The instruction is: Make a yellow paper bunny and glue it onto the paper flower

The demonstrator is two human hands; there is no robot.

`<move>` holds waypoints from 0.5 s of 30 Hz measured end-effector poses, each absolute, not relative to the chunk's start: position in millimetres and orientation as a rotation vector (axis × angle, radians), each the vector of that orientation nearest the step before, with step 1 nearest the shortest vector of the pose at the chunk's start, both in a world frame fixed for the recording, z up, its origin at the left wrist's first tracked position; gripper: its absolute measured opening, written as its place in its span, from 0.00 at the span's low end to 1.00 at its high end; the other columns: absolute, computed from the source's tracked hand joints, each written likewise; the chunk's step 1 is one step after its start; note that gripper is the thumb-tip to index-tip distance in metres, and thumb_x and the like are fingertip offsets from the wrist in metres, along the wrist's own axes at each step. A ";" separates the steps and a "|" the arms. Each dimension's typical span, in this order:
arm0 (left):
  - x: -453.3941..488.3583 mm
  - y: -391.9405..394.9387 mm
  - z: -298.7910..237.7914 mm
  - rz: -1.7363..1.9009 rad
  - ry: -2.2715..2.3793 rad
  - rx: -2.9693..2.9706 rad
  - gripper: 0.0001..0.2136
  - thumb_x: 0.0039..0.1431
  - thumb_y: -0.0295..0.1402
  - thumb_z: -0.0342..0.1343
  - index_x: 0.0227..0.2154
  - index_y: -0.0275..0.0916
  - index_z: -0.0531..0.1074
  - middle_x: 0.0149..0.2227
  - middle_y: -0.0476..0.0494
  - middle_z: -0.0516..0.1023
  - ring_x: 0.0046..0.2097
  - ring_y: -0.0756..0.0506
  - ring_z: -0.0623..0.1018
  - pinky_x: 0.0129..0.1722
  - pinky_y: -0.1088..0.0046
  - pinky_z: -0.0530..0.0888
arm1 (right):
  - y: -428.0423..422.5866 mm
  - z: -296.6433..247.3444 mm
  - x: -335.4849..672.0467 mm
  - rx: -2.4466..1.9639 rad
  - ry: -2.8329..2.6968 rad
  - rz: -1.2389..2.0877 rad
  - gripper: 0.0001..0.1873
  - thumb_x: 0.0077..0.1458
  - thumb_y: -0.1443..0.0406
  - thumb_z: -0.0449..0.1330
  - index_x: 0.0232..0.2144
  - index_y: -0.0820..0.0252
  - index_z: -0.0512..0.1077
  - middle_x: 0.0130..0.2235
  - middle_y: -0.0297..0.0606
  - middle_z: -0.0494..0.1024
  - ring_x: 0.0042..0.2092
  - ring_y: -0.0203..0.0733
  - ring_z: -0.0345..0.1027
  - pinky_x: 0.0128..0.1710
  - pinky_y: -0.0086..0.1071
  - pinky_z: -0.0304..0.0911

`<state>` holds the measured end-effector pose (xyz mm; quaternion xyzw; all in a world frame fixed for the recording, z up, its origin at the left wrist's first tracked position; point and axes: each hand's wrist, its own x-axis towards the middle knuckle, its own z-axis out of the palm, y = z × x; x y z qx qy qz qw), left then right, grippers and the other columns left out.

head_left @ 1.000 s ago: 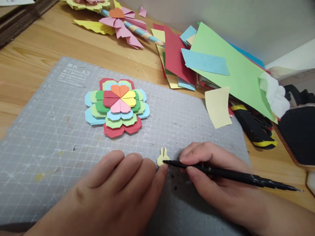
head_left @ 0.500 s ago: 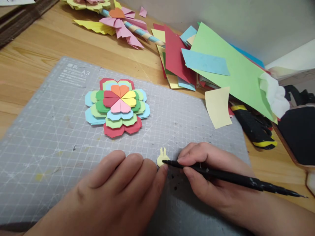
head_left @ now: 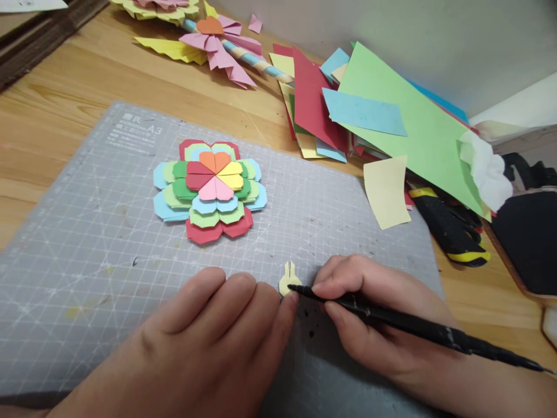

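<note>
A small pale-yellow paper rabbit head with two upright ears lies on the grey cutting mat. My left hand is closed, knuckles up, and one fingertip pins the paper's lower edge to the mat. In a pinch, my right hand grips a black double-ended marker pen. Its tip touches the middle of the rabbit's face, while the other end slants down to the right. Any marks under the tip are too small to make out. Beyond my left hand sits a layered, multicoloured folded-paper flower.
A cream paper piece rests on the mat's right side. Behind it are stacked coloured papers and a crumpled tissue. A black-and-yellow tool lies by the mat's edge. Pink paper decorations on a striped stick lie at the back.
The pen's rear end has dipped slightly, with its tip still on the rabbit's face. My left hand keeps its hold, and the whole view has shifted a little.
</note>
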<state>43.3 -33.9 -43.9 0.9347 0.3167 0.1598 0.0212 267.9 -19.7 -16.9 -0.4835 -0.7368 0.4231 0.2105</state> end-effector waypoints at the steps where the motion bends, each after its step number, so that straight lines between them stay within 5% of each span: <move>1: 43.6 -33.8 -44.0 0.502 0.977 2.898 0.14 0.63 0.30 0.46 0.46 0.40 0.73 0.33 0.48 0.74 0.36 0.43 0.65 0.40 0.61 0.60 | -19.5 -16.7 267.6 -1.358 -2.041 1.174 0.07 0.57 0.72 0.56 0.34 0.54 0.66 0.28 0.28 0.72 0.27 0.31 0.67 0.25 0.24 0.64; 15: 41.1 -32.7 -44.9 0.468 0.941 2.936 0.17 0.61 0.34 0.50 0.51 0.40 0.71 0.35 0.48 0.75 0.37 0.43 0.67 0.41 0.61 0.61 | -21.6 -23.5 274.4 -1.254 -1.630 1.329 0.07 0.59 0.71 0.55 0.35 0.54 0.69 0.28 0.29 0.71 0.26 0.32 0.63 0.24 0.26 0.63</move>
